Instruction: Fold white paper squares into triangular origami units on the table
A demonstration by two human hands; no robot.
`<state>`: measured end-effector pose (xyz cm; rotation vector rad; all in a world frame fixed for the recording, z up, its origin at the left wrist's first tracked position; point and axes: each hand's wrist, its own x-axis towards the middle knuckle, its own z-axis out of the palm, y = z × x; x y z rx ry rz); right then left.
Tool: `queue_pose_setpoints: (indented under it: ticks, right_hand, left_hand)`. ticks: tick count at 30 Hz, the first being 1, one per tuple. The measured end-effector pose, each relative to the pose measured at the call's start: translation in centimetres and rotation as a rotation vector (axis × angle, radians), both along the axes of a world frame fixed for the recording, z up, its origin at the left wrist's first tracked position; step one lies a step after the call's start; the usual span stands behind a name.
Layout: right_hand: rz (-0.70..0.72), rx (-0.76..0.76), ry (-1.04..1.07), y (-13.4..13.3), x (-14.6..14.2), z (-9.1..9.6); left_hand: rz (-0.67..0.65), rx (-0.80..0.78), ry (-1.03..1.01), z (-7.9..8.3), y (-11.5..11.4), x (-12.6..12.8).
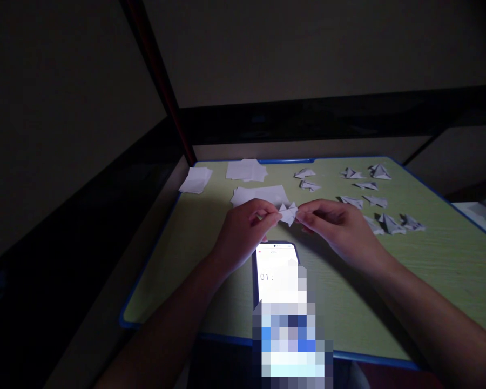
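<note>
Dim room, dark walls w/ a dark rail behind; a green table (429, 270) w/ blue edging fills the lower view. Person's two bare hands meet above its middle. Left hand (243, 229) is closed in a pinch, thumb and fingers gripping the left side of a small folded white paper piece (288, 213). Right hand (336, 224) pinches the same piece from the right, fingertips closed on its edge. Piece is held just above the tabletop, between both hands, crumpled-looking w/ several points sticking up; exact fold shape can't be told in this light.

Just below the hands, a phone (276, 267) lies flat on the table, screen lit white, digits "01:" readable; lower part of the screen is blurred out.

Behind the hands, a stack of flat white sheets (263, 193) sits near the left hand. Further back: another sheet pile (246, 170), and a smaller sheet (196, 179) hanging over the table's left-rear corner.

To the right, approx. a dozen finished folded paper shapes (364, 186) lie spread in loose rows, each apart from the next; the nearest ones (392, 223) sit just beside the right wrist. A blue strip (285, 160) runs along the table's far edge.
</note>
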<state>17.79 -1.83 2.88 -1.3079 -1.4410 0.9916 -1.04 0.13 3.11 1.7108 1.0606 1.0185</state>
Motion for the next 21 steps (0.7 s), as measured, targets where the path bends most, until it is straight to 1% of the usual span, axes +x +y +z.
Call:
queue_pose_setpoints:
  ticks: [8, 15, 21]
  right_hand:
    - [0.013, -0.023, 0.034, -0.05, 0.09, -0.14]
    - [0.049, -0.062, 0.053, 0.05, 0.28, -0.46]
    - [0.086, -0.073, 0.068, -0.02, 0.43, -0.56]
  left_hand:
    - [-0.004, 0.026, 0.067, -0.29, 0.12, 0.01]
    - [-0.002, 0.007, 0.044, -0.35, -0.03, 0.00]
    - [-0.004, 0.026, 0.007, -0.21, 0.06, -0.05]
